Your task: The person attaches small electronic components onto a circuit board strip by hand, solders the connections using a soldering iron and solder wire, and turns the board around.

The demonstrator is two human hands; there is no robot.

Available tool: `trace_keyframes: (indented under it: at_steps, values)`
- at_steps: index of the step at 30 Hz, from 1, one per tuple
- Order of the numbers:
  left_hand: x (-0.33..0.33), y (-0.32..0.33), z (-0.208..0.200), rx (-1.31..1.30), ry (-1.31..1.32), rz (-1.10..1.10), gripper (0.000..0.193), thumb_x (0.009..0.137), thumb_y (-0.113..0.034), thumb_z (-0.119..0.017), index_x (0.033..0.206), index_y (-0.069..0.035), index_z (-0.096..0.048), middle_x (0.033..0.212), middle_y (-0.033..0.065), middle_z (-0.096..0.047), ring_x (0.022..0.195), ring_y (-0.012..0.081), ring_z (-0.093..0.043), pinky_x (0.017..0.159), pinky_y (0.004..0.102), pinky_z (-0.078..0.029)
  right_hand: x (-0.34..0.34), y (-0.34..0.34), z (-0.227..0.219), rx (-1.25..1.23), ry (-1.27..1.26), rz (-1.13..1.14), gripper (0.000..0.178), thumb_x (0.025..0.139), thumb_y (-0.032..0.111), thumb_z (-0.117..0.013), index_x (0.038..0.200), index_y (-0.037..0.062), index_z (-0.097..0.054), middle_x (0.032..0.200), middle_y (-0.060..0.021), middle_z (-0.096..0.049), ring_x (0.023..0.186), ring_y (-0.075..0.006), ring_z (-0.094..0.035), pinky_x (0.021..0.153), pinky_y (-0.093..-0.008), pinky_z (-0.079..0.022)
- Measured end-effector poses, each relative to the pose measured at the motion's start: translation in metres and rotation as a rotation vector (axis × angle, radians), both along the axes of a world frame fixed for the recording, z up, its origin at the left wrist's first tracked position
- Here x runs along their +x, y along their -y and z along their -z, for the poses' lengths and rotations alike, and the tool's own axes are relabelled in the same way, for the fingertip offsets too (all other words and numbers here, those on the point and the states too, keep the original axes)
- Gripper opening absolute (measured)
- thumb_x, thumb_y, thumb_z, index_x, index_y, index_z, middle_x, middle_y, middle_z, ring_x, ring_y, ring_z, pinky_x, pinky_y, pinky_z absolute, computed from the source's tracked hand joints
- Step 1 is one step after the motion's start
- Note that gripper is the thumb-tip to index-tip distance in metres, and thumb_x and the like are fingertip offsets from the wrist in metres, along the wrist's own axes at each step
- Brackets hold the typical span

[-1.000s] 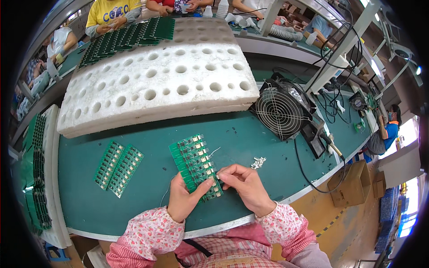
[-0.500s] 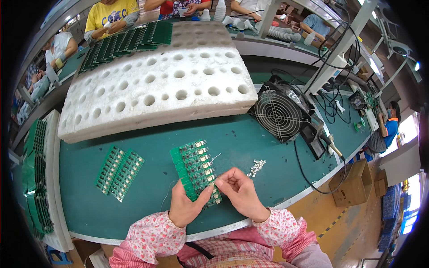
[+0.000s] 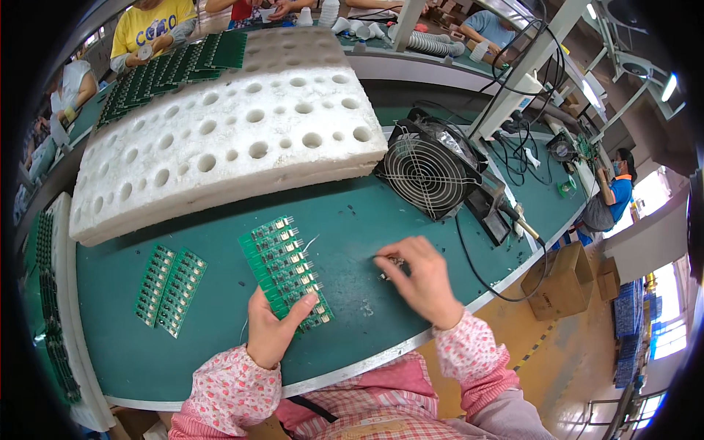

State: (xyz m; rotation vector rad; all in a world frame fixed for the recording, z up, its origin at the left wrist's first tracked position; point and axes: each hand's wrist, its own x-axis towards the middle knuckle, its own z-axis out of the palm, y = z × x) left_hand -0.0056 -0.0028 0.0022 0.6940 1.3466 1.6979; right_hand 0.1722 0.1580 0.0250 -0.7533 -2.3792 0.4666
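My left hand (image 3: pixel 273 321) holds a green circuit board panel (image 3: pixel 282 268) by its lower end, thumb on top and fingers beneath. Rows of white connectors and pins line the panel's right side. To its right, my right hand (image 3: pixel 422 282) hovers at a small pile of white parts (image 3: pixel 394 265), partly covering it. The thumb and forefinger are curved and slightly apart, with some of the pile showing between them. Two more green board panels (image 3: pixel 170 290) lie side by side on the green tabletop (image 3: pixel 213 367), left of my left hand.
A white foam block (image 3: pixel 235 147) with round holes carries overlapping green boards (image 3: pixel 176 70) at the back. A black fan (image 3: pixel 429 172) and a soldering iron (image 3: pixel 513 214) stand at right. More boards fill a rack (image 3: pixel 48 293) at far left. Other people work across the bench.
My right hand has left the panel's edge and moved right to the white parts. My left hand still holds the panel. The whole view has shifted a little.
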Motion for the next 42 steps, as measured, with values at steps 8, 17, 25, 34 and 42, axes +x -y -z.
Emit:
trace_keyframes:
  at_steps: [8,17,25,34,42]
  values:
    - [0.000,-0.003,0.001,0.004,0.062,-0.013,0.027,0.083,-0.003,-0.068,0.106,-0.001,-0.056,0.095,0.0039,-0.064,0.081,0.0100,-0.061,0.072,0.0259,-0.051,0.015,-0.020,0.000,0.135,0.191,0.021,0.010,0.077,0.011,-0.070,0.083,0.0048,-0.065,0.079,-0.0049,-0.062,0.073,-0.0233,-0.054,0.064,-0.0337,-0.045]
    - [0.000,-0.003,0.001,0.001,0.068,0.009,0.027,0.083,-0.003,-0.068,0.107,0.000,-0.056,0.096,0.0043,-0.065,0.083,0.0102,-0.061,0.073,0.0266,-0.052,-0.003,-0.003,-0.004,-0.232,0.026,-0.011,0.010,0.083,0.006,-0.063,0.087,0.0009,-0.057,0.081,-0.0113,-0.063,0.070,-0.0247,-0.062,0.064,-0.0343,-0.050]
    - [-0.002,-0.003,0.001,0.007,0.074,0.004,0.028,0.083,-0.003,-0.068,0.108,0.000,-0.056,0.096,0.0045,-0.065,0.084,0.0103,-0.061,0.072,0.0265,-0.053,-0.017,0.019,-0.004,-0.508,-0.023,-0.112,0.012,0.082,0.008,-0.069,0.089,-0.0018,-0.066,0.083,-0.0094,-0.064,0.066,-0.0158,-0.061,0.062,-0.0275,-0.050]
    - [-0.002,-0.002,-0.003,0.028,0.051,0.004,0.030,0.083,-0.003,-0.068,0.109,0.001,-0.056,0.098,0.0054,-0.065,0.085,0.0108,-0.062,0.073,0.0264,-0.053,-0.015,0.027,0.027,0.086,0.018,-0.235,0.014,0.070,0.009,-0.076,0.079,0.0041,-0.067,0.074,-0.0061,-0.060,0.066,-0.0196,-0.060,0.057,-0.0292,-0.049]
    - [-0.001,0.001,-0.006,0.002,0.061,0.020,0.031,0.082,-0.002,-0.068,0.110,0.001,-0.055,0.098,0.0050,-0.064,0.085,0.0111,-0.061,0.075,0.0270,-0.052,-0.005,0.038,0.021,0.219,0.047,-0.257,0.015,0.072,0.006,-0.072,0.085,0.0058,-0.065,0.080,-0.0034,-0.059,0.067,-0.0188,-0.057,0.058,-0.0295,-0.049]
